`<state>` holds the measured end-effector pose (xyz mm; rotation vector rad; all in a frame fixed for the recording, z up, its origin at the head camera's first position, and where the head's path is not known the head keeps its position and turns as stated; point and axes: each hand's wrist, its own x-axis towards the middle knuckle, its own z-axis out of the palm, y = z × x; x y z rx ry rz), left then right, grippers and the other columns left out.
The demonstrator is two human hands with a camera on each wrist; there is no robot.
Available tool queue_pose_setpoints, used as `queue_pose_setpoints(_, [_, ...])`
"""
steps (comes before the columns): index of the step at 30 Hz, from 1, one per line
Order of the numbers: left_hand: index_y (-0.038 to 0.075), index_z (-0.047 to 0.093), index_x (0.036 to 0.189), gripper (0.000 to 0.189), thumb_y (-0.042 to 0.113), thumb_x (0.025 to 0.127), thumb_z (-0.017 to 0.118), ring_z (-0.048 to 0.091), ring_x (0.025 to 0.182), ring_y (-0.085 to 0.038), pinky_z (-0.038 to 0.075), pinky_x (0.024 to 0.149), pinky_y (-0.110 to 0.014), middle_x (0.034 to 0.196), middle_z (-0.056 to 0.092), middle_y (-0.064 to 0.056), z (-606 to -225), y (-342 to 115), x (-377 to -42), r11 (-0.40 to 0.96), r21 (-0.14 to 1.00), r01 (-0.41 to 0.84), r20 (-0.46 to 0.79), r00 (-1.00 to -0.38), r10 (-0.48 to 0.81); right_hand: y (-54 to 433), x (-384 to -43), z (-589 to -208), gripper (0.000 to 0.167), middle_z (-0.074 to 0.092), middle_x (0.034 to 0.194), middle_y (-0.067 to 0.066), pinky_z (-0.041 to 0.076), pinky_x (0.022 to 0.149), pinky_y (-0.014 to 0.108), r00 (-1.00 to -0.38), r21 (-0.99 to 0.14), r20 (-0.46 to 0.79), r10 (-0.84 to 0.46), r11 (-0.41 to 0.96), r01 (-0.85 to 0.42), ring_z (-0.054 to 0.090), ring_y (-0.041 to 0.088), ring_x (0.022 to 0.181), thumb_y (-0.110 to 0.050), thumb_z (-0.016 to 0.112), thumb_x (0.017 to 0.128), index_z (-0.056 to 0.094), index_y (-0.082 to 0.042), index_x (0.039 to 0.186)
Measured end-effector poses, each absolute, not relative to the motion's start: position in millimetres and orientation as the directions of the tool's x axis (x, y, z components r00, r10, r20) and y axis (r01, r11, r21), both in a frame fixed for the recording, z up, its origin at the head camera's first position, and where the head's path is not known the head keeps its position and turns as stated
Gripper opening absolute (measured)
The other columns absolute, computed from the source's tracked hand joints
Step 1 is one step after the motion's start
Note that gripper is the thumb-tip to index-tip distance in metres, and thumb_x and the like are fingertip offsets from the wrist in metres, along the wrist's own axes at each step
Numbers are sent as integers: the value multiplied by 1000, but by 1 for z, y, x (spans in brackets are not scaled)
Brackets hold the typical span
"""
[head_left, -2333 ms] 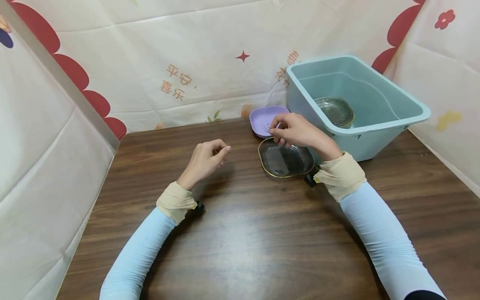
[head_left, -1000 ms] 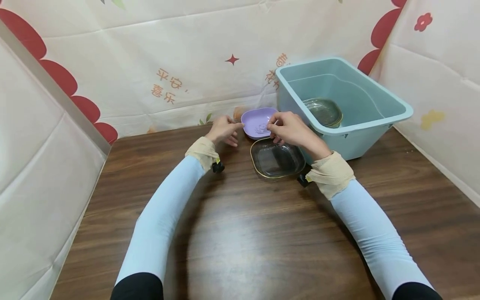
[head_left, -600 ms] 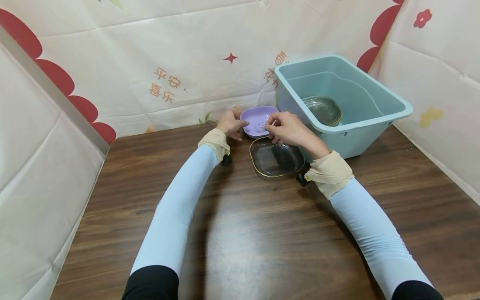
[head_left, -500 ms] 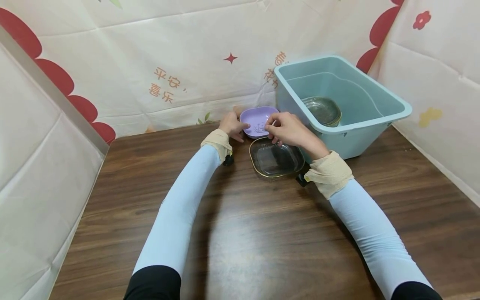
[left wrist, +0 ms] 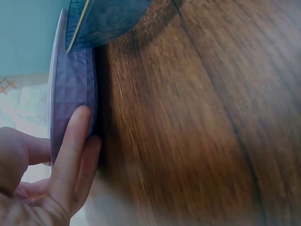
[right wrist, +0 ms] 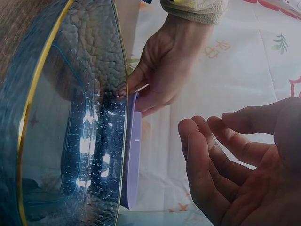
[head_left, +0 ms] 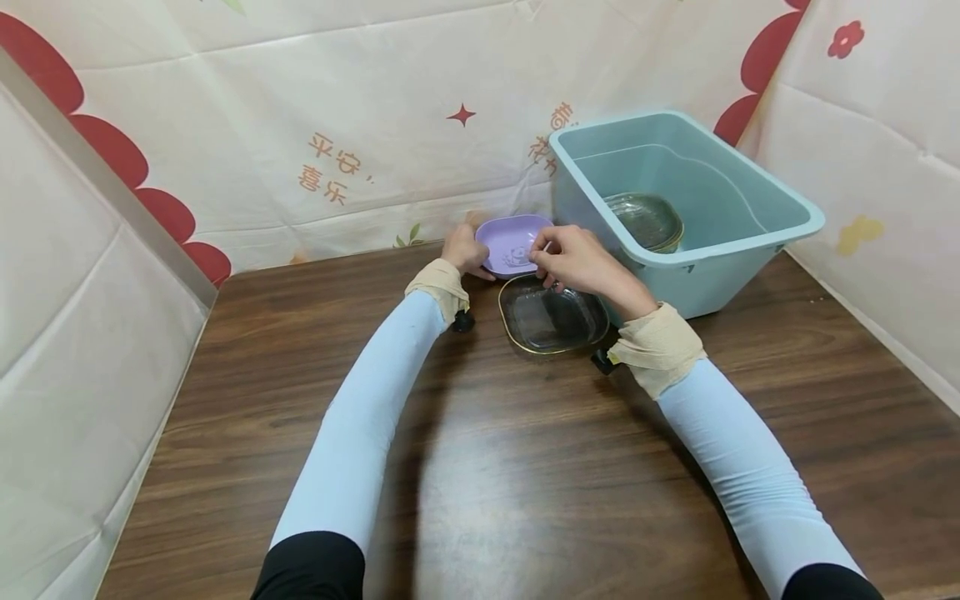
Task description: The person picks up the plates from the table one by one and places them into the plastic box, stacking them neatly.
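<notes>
At the back of the table, my left hand (head_left: 467, 250) grips the left end of a shallow purple dish (head_left: 512, 233). The left wrist view shows its thumb at the rim and its fingers along the faceted outer side (left wrist: 73, 84). My right hand (head_left: 583, 262) hangs above the near side of that dish, fingers loosely curled and holding nothing; the right wrist view shows the gap between thumb and fingertips. Below it, a dark see-through glass dish (head_left: 551, 325) with a gold rim stands on the table, just in front of the purple one.
A light blue plastic tub (head_left: 720, 254) stands at the back right, close beside both dishes. Inside it lies another dark glass dish (head_left: 647, 218). A printed cloth (head_left: 375, 100) hangs behind the wooden table (head_left: 525, 467) and along its sides.
My left hand has travelled right and away from me to the purple dish and taken hold of its left end. The dish has shifted slightly left. My right hand stays nearly still.
</notes>
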<state>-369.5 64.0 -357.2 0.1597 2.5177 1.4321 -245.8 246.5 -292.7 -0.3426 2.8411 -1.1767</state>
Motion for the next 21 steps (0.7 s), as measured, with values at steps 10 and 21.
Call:
queue_pose_setpoints(10, [-14,56,125,37,-12,90,46,74,64,-32,67,63,-34,116,65,-32,-356,44,-364,476,879,-33,-157,-962,222,245,-245,-294,20,75,90,23,65,59,42,-975,-709,25,-221,683,-173,75,35,74,-15,55,101,66,1,105])
queue_pose_setpoints(21, [-14,49,141,51,-14,90,47,67,47,-17,67,61,-36,112,67,-38,-348,14,-356,401,916,10,-103,-960,260,246,-247,-296,21,75,90,20,64,58,39,-976,-703,21,-218,690,-170,74,32,74,-15,55,101,67,1,106])
